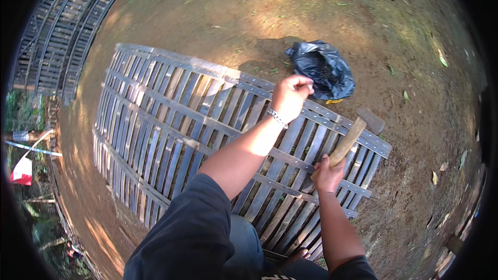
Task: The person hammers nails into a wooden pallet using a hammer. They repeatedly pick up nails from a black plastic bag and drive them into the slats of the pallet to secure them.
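A hatchet with a pale wooden handle and a dark, broad head is gripped in my right hand, over the right end of a slatted panel. The panel has narrow bamboo-like strips fastened across long rails, with small shiny dots, perhaps nail heads, along them. My left hand, wearing a bracelet, hangs over the panel's far rail with thumb and fingers pinched together. Whatever is in that pinch is too small to make out. Just beyond it sits a crumpled black plastic bag, its mouth open; dark contents cannot be told apart.
Bare brown soil with scattered leaves surrounds the panel. Other slatted frames stand at the far left. A red-and-white cloth hangs near greenery at the left edge. My bent knee is close to the panel's near side.
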Motion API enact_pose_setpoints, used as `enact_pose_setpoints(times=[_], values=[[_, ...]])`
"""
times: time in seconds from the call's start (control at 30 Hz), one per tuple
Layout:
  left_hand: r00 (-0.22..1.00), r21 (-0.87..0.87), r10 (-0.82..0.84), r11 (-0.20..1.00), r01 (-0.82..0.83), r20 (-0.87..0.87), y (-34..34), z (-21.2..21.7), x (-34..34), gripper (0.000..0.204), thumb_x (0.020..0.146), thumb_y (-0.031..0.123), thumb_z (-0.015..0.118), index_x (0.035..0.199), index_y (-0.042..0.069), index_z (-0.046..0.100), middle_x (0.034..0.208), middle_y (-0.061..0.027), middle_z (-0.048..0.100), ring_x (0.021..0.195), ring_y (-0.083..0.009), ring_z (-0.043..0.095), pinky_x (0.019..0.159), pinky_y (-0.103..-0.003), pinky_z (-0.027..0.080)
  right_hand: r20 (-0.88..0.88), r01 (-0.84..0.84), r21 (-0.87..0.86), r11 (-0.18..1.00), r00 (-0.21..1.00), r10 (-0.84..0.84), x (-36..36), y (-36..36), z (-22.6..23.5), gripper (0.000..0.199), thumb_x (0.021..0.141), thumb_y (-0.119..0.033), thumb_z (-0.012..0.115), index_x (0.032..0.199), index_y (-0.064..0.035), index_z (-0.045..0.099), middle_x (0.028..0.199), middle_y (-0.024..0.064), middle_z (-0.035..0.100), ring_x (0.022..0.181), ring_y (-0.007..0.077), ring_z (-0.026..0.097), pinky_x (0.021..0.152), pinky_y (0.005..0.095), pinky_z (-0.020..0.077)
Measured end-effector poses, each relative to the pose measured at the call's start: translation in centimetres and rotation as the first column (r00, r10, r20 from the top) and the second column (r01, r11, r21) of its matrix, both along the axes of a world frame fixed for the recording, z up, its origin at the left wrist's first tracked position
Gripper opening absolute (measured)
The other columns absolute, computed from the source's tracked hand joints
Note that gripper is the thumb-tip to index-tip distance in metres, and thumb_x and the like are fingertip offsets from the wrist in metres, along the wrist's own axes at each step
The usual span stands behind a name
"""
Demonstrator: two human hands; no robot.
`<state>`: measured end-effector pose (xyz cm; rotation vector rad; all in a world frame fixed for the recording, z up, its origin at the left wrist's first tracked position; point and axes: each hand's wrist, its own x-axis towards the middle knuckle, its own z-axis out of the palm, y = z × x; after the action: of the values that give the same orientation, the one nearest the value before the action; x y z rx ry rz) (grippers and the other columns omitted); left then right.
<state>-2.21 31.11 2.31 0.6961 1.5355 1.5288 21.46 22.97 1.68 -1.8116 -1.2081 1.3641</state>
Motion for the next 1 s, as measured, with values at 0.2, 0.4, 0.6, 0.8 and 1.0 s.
enact_pose_setpoints(times=[0.2, 0.4, 0.6, 0.8, 1.0], values=[[0.944, -0.158, 0.267, 0.958, -0.238, 0.196, -20.2, 0.6, 1.3, 0.021, 0.095, 0.001, 0.073, 0.116, -0.004, 0.072, 0.098, -0.0082, 0.076, 0.091, -0.0151, 0.072, 0.082, -0.027, 0.057, -0.009, 0.009, 0.028, 1.0, 1.0, -0.009, -0.5, -0.2, -0.4, 0.028, 0.101, -0.009, 0.064, 0.119, 0.0006, 0.045, 0.08, 0.008, 0.061, 0.059, 0.0153, 0.063, 0.051, 0.0305, 0.0526], [0.865, -0.332, 0.496, 0.807, -0.489, -0.069, -29.5, -1.7, -2.5, 0.02, 0.095, 0.004, 0.074, 0.114, -0.002, 0.073, 0.102, -0.0076, 0.076, 0.093, -0.0121, 0.071, 0.083, -0.026, 0.056, -0.064, -0.004, 0.053, 0.999, 0.998, 0.008, 0.2, 0.0, -1.6, 0.03, 0.101, -0.006, 0.063, 0.123, 0.0014, 0.044, 0.081, 0.0076, 0.06, 0.059, 0.0147, 0.061, 0.052, 0.0304, 0.0524], [0.74, -0.139, 0.542, 0.762, -0.632, -0.398, -29.3, -3.0, -6.2, 0.014, 0.094, 0.009, 0.078, 0.105, 0.001, 0.076, 0.096, -0.0035, 0.075, 0.086, -0.0095, 0.068, 0.079, -0.026, 0.054, -0.029, -0.028, 0.04, 0.999, 0.999, 0.03, 0.1, 0.1, -1.4, 0.029, 0.101, -0.009, 0.063, 0.121, 0.0017, 0.045, 0.083, 0.0089, 0.06, 0.059, 0.0151, 0.061, 0.052, 0.0313, 0.0538], [0.776, -0.233, 0.427, 0.786, -0.572, -0.465, -28.1, -1.2, -5.2, 0.016, 0.092, 0.012, 0.081, 0.103, 0.001, 0.078, 0.098, -0.0059, 0.077, 0.089, -0.0099, 0.069, 0.082, -0.027, 0.054, -0.008, -0.027, 0.046, 0.999, 1.0, 0.027, 0.4, 0.3, -1.5, 0.028, 0.101, -0.01, 0.064, 0.12, 0.0008, 0.046, 0.084, 0.0089, 0.06, 0.061, 0.0153, 0.062, 0.053, 0.0313, 0.0547], [0.644, -0.036, 0.249, 0.917, -0.396, -0.723, -26.0, -1.4, -5.3, 0.01, 0.091, 0.01, 0.075, 0.1, 0.009, 0.08, 0.103, -0.0067, 0.078, 0.098, -0.0256, 0.072, 0.093, -0.037, 0.051, -0.023, -0.028, 0.04, 0.999, 0.999, 0.029, 0.1, 0.3, -1.0, 0.029, 0.1, -0.01, 0.064, 0.12, 0.0002, 0.046, 0.086, 0.0092, 0.061, 0.061, 0.0155, 0.062, 0.054, 0.0314, 0.055]])
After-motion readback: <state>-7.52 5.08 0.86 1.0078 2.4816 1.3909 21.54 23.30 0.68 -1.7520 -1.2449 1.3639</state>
